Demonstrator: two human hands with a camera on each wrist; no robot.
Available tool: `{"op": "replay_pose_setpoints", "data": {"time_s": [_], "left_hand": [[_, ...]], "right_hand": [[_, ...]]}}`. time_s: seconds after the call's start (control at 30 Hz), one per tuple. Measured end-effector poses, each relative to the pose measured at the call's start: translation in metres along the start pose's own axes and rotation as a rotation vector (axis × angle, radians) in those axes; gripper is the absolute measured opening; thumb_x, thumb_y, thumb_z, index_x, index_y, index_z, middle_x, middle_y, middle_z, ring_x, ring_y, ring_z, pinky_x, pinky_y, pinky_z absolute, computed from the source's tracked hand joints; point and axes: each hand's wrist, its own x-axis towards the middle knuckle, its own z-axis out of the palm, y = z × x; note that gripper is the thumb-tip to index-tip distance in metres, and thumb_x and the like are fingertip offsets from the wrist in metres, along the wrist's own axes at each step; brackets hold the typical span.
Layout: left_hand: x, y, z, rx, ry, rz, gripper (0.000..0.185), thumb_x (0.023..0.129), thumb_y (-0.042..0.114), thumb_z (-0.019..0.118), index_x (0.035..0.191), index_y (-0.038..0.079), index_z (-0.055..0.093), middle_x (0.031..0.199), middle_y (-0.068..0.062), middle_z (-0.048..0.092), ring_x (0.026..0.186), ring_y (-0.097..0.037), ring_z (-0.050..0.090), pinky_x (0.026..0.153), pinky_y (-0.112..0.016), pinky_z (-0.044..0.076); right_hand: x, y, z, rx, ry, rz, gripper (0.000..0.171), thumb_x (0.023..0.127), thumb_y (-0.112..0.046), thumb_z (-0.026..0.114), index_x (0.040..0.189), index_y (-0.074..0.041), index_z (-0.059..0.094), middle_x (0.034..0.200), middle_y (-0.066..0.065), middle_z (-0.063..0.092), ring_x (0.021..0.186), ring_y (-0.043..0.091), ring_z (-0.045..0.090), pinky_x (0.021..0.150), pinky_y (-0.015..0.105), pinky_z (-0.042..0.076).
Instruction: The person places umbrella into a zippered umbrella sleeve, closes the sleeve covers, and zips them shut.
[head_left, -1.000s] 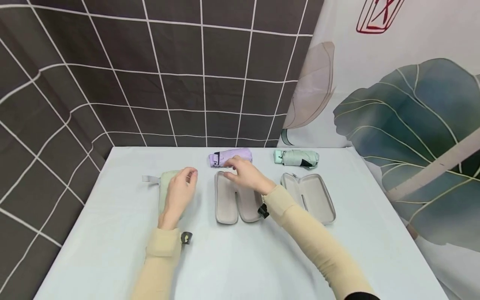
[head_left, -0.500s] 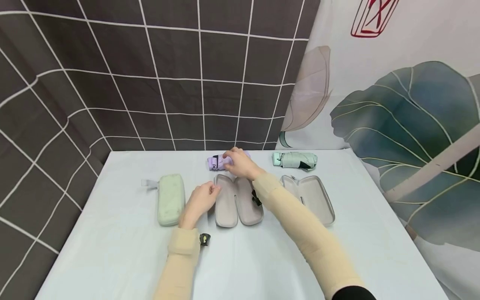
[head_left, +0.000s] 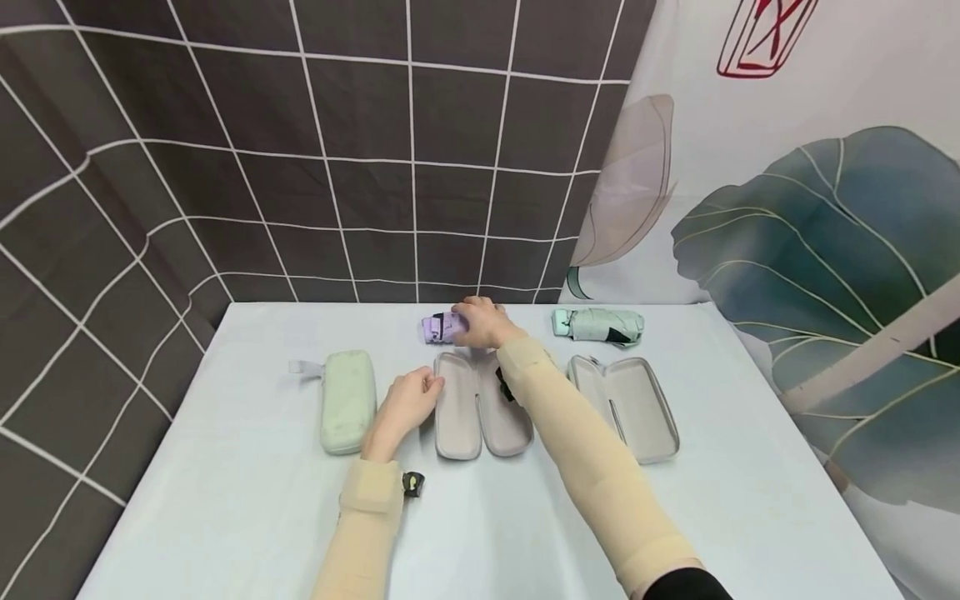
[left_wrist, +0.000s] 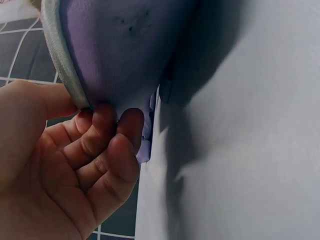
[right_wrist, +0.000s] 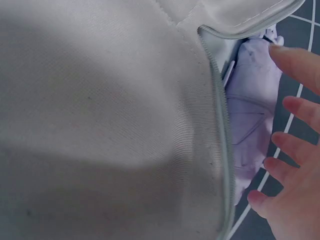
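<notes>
In the head view my left hand [head_left: 407, 404] is at the left edge of an open zip case [head_left: 457, 417] with a grey lining. The left wrist view shows that case's purple outside [left_wrist: 120, 45]; the thumb and curled fingers [left_wrist: 131, 125] pinch its rim. My right hand [head_left: 483, 323] reaches over a folded lilac umbrella [head_left: 437, 328] lying behind the case. In the right wrist view the right fingers [right_wrist: 295, 145] are spread beside the umbrella [right_wrist: 250, 105], not closed round it. The right hand hides part of the umbrella in the head view.
A closed pale green case [head_left: 348, 402] with a grey strap lies at the left. To the right, a second open case [head_left: 641, 408] sits below a folded mint-green umbrella [head_left: 600, 325]. Everything is on a white table [head_left: 247, 500] against a dark grid-patterned cloth [head_left: 375, 192].
My left hand has moved right, off the pale green case, to the edge of the middle open case. My right hand has moved back from above that case to the lilac umbrella.
</notes>
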Motion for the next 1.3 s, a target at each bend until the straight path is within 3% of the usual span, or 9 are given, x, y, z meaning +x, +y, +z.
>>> {"op": "replay_pose_setpoints", "data": {"time_s": [0.17, 0.4, 0.6, 0.9, 1.07, 1.3], "left_hand": [[0.000, 0.000, 0.000, -0.027, -0.018, 0.018, 0.024, 0.098, 0.021, 0.054, 0.076, 0.013, 0.051, 0.057, 0.002, 0.046, 0.053, -0.015, 0.046, 0.051, -0.030, 0.037], [-0.002, -0.002, -0.001, -0.033, -0.036, 0.005, 0.023, 0.099, 0.020, 0.053, 0.078, 0.013, 0.052, 0.058, 0.002, 0.048, 0.052, -0.014, 0.046, 0.050, -0.029, 0.037], [-0.003, -0.002, 0.000, -0.041, -0.037, -0.001, 0.024, 0.099, 0.020, 0.053, 0.077, 0.013, 0.052, 0.058, 0.002, 0.051, 0.052, -0.014, 0.048, 0.050, -0.029, 0.038], [0.000, -0.004, -0.001, -0.027, -0.032, -0.002, 0.023, 0.099, 0.022, 0.052, 0.078, 0.013, 0.053, 0.058, 0.002, 0.051, 0.053, -0.014, 0.049, 0.050, -0.029, 0.039], [0.000, -0.005, -0.002, -0.015, -0.029, -0.019, 0.022, 0.099, 0.022, 0.053, 0.078, 0.013, 0.053, 0.060, 0.002, 0.050, 0.055, -0.015, 0.048, 0.052, -0.030, 0.039], [-0.001, -0.001, -0.005, -0.025, -0.029, -0.015, 0.022, 0.098, 0.021, 0.053, 0.077, 0.013, 0.053, 0.061, 0.000, 0.050, 0.056, -0.016, 0.048, 0.053, -0.030, 0.039]], "right_hand": [[-0.001, 0.003, 0.005, -0.037, -0.062, 0.039, 0.073, 0.084, -0.031, 0.073, 0.148, -0.019, 0.040, 0.149, 0.012, 0.038, 0.138, 0.032, 0.029, 0.110, 0.058, 0.018], [0.001, 0.003, 0.010, -0.062, -0.060, 0.075, 0.076, 0.079, -0.029, 0.076, 0.146, -0.018, 0.043, 0.132, 0.014, 0.044, 0.119, 0.029, 0.038, 0.100, 0.055, 0.033], [-0.002, 0.006, 0.013, -0.059, -0.060, 0.087, 0.079, 0.076, -0.026, 0.078, 0.146, -0.019, 0.042, 0.134, 0.014, 0.049, 0.121, 0.030, 0.045, 0.099, 0.052, 0.036], [-0.002, 0.010, 0.011, -0.031, 0.007, 0.101, 0.079, 0.075, -0.028, 0.078, 0.145, -0.015, 0.045, 0.129, 0.015, 0.052, 0.119, 0.031, 0.049, 0.095, 0.051, 0.041], [-0.006, 0.008, -0.001, -0.020, 0.099, 0.101, 0.075, 0.074, -0.030, 0.078, 0.141, -0.015, 0.048, 0.124, 0.015, 0.054, 0.113, 0.030, 0.051, 0.086, 0.049, 0.047], [-0.026, 0.000, -0.019, 0.082, 0.192, 0.142, 0.072, 0.075, -0.035, 0.076, 0.139, -0.013, 0.050, 0.118, 0.014, 0.057, 0.102, 0.028, 0.054, 0.076, 0.047, 0.049]]}}
